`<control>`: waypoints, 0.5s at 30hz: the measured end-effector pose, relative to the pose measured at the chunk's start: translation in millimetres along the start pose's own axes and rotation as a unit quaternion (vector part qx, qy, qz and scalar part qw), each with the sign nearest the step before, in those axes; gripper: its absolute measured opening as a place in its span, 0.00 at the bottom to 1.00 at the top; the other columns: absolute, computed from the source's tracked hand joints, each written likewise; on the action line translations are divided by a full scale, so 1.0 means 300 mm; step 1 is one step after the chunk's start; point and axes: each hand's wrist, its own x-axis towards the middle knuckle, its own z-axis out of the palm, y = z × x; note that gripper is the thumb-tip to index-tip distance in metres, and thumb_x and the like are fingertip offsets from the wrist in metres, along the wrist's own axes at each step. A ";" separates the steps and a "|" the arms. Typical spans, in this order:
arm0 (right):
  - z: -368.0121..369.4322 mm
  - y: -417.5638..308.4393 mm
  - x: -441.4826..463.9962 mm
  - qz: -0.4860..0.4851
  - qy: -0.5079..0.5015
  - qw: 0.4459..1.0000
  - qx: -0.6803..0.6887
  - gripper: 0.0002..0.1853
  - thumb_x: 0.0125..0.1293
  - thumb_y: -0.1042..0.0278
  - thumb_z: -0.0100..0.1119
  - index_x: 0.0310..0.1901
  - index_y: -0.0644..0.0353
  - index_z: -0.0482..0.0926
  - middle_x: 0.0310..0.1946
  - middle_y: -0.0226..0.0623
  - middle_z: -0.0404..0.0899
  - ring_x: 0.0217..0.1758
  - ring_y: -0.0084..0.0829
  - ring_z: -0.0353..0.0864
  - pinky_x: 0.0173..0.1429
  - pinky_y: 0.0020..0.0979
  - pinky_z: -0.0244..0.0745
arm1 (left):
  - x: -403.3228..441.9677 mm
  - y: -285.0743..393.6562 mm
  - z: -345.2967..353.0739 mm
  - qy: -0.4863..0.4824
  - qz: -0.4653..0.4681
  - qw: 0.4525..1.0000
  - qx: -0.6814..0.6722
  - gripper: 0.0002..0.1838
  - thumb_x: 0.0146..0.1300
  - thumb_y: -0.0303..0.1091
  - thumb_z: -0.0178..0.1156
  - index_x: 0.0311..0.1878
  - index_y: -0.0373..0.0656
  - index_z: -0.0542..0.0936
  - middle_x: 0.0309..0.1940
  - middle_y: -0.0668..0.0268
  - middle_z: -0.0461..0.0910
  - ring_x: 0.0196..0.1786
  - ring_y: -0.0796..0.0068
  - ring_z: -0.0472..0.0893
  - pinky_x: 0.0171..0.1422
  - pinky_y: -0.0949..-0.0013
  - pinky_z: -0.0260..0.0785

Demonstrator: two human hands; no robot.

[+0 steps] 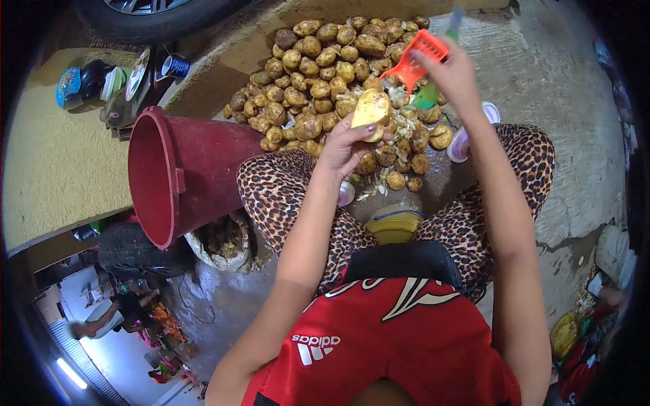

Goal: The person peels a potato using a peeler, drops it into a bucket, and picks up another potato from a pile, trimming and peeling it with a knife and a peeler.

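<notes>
My left hand (pixel 351 147) is closed around a partly peeled potato (pixel 372 112), its pale yellow flesh facing up. To its upper right, my right hand (pixel 452 76) grips an orange-red plastic peeler (pixel 414 61) with a comb-like slotted end, apart from the potato. A green blurred thing (pixel 455 26) shows above the same fingers and another green part (pixel 426 96) below them; I cannot tell whether they are one tool. Beneath both hands lies a heap of unpeeled, soil-stained potatoes (pixel 308 71). Pale peel strips (pixel 405 123) are scattered over its near right side.
A tilted dark red bucket (pixel 203 172) stands left of my leg, beside a white sack (pixel 220 247). A yellow container (pixel 396 227) sits between my legs. Behind the heap runs a low ledge (pixel 210 71) with a car wheel (pixel 149 17). Another person (pixel 115 314) is at far lower left.
</notes>
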 end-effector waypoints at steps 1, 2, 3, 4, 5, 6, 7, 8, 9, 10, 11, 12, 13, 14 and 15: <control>-0.025 0.061 0.048 0.018 0.015 1.000 0.011 0.15 0.49 0.60 0.65 0.34 0.62 0.78 0.25 0.37 0.80 0.28 0.26 0.79 0.34 0.28 0.72 | -0.006 0.002 0.006 0.009 -0.005 1.000 0.025 0.28 0.49 0.24 0.61 0.56 0.36 0.64 0.43 0.57 0.75 0.40 0.66 0.80 0.48 0.67 0.73; -0.039 0.092 0.075 0.035 0.031 0.999 0.022 0.15 0.50 0.61 0.65 0.35 0.62 0.78 0.26 0.36 0.80 0.28 0.25 0.79 0.34 0.27 0.73 | -0.010 0.003 0.012 0.017 -0.010 0.999 0.051 0.30 0.47 0.22 0.62 0.55 0.36 0.64 0.43 0.57 0.75 0.40 0.67 0.80 0.48 0.67 0.73; -0.040 0.072 0.069 0.079 0.032 0.979 0.187 0.13 0.50 0.64 0.65 0.35 0.63 0.79 0.28 0.32 0.81 0.30 0.21 0.79 0.36 0.24 0.73 | -0.013 0.000 0.018 0.031 -0.010 0.996 0.081 0.32 0.45 0.22 0.64 0.55 0.36 0.64 0.43 0.58 0.75 0.41 0.68 0.79 0.49 0.67 0.73; -0.034 0.054 0.056 0.094 -0.013 0.975 0.202 0.13 0.52 0.65 0.64 0.36 0.63 0.78 0.29 0.31 0.80 0.32 0.20 0.78 0.38 0.23 0.72 | -0.015 -0.004 0.024 0.045 -0.009 0.993 0.112 0.34 0.42 0.22 0.66 0.55 0.36 0.64 0.43 0.59 0.75 0.42 0.69 0.79 0.50 0.67 0.72; -0.024 0.034 0.040 0.109 -0.057 0.968 0.217 0.13 0.53 0.65 0.63 0.37 0.63 0.77 0.31 0.31 0.80 0.33 0.20 0.78 0.40 0.22 0.71 | -0.011 -0.006 0.029 0.060 -0.009 0.988 0.142 0.36 0.40 0.22 0.68 0.55 0.37 0.63 0.43 0.60 0.75 0.43 0.70 0.78 0.51 0.67 0.71; -0.009 0.010 0.017 0.124 -0.102 0.960 0.231 0.13 0.54 0.65 0.63 0.38 0.63 0.77 0.32 0.31 0.79 0.35 0.19 0.77 0.42 0.21 0.70 | -0.002 -0.022 0.012 0.061 0.028 0.975 0.212 0.38 0.38 0.23 0.70 0.55 0.37 0.63 0.44 0.61 0.74 0.45 0.71 0.77 0.53 0.68 0.69; 0.018 -0.030 -0.019 0.114 -0.160 0.961 0.195 0.13 0.53 0.66 0.63 0.39 0.63 0.77 0.32 0.31 0.79 0.35 0.19 0.77 0.42 0.22 0.70 | 0.009 -0.046 -0.013 0.063 0.064 0.956 0.280 0.39 0.37 0.24 0.71 0.56 0.38 0.63 0.45 0.62 0.74 0.46 0.72 0.76 0.54 0.68 0.68; 0.043 -0.048 -0.040 0.081 -0.179 0.967 0.164 0.13 0.52 0.66 0.64 0.37 0.63 0.78 0.30 0.31 0.79 0.34 0.20 0.77 0.41 0.23 0.71 | 0.020 -0.066 -0.039 0.064 0.101 0.931 0.346 0.40 0.35 0.24 0.72 0.56 0.38 0.63 0.45 0.64 0.73 0.48 0.73 0.74 0.55 0.68 0.66; 0.069 -0.055 -0.062 0.048 -0.197 0.970 0.134 0.13 0.51 0.66 0.65 0.36 0.63 0.78 0.28 0.31 0.79 0.32 0.20 0.77 0.40 0.24 0.71 | 0.011 -0.071 -0.035 0.044 0.052 0.957 0.282 0.42 0.33 0.27 0.73 0.56 0.38 0.63 0.47 0.65 0.72 0.51 0.75 0.71 0.58 0.70 0.63; 0.090 -0.045 -0.080 0.016 -0.214 0.971 0.104 0.12 0.49 0.66 0.65 0.34 0.63 0.79 0.27 0.31 0.79 0.31 0.21 0.77 0.39 0.25 0.72 | 0.001 -0.066 -0.021 0.036 0.065 0.952 0.298 0.42 0.34 0.27 0.73 0.56 0.38 0.63 0.47 0.66 0.72 0.50 0.75 0.72 0.58 0.70 0.63; 0.097 0.021 -0.045 -0.009 -0.190 0.975 0.111 0.13 0.50 0.64 0.65 0.35 0.63 0.79 0.27 0.31 0.79 0.31 0.22 0.77 0.39 0.27 0.72 | -0.005 -0.056 -0.007 0.027 0.078 0.946 0.313 0.41 0.34 0.26 0.73 0.55 0.38 0.63 0.47 0.66 0.72 0.50 0.75 0.72 0.57 0.70 0.63; 0.061 0.052 -0.001 -0.010 -0.128 0.990 0.066 0.14 0.50 0.63 0.65 0.35 0.62 0.79 0.27 0.31 0.79 0.30 0.22 0.77 0.39 0.27 0.72 | -0.017 -0.055 0.002 0.020 0.090 0.940 0.328 0.41 0.34 0.26 0.73 0.55 0.38 0.63 0.47 0.66 0.72 0.50 0.76 0.72 0.57 0.71 0.63; 0.014 0.067 0.052 -0.015 -0.065 0.998 0.020 0.14 0.50 0.62 0.65 0.35 0.62 0.79 0.27 0.31 0.79 0.30 0.22 0.77 0.39 0.26 0.72 | -0.024 -0.057 -0.002 0.023 0.087 0.931 0.353 0.40 0.34 0.26 0.73 0.54 0.39 0.64 0.46 0.67 0.72 0.50 0.77 0.72 0.57 0.71 0.63; -0.013 0.069 0.083 -0.020 -0.001 0.999 -0.025 0.14 0.50 0.61 0.65 0.34 0.62 0.79 0.27 0.31 0.79 0.30 0.22 0.77 0.39 0.26 0.72 | -0.029 -0.057 0.002 0.031 0.087 0.930 0.355 0.39 0.34 0.26 0.72 0.54 0.39 0.64 0.45 0.67 0.73 0.49 0.78 0.72 0.56 0.72 0.64; -0.019 0.064 0.083 0.003 -0.018 0.999 0.032 0.15 0.49 0.60 0.65 0.35 0.62 0.79 0.27 0.31 0.79 0.30 0.22 0.76 0.39 0.26 0.72 | -0.042 -0.056 0.011 0.039 0.085 0.929 0.357 0.38 0.34 0.25 0.72 0.53 0.39 0.65 0.45 0.68 0.73 0.49 0.78 0.72 0.56 0.72 0.64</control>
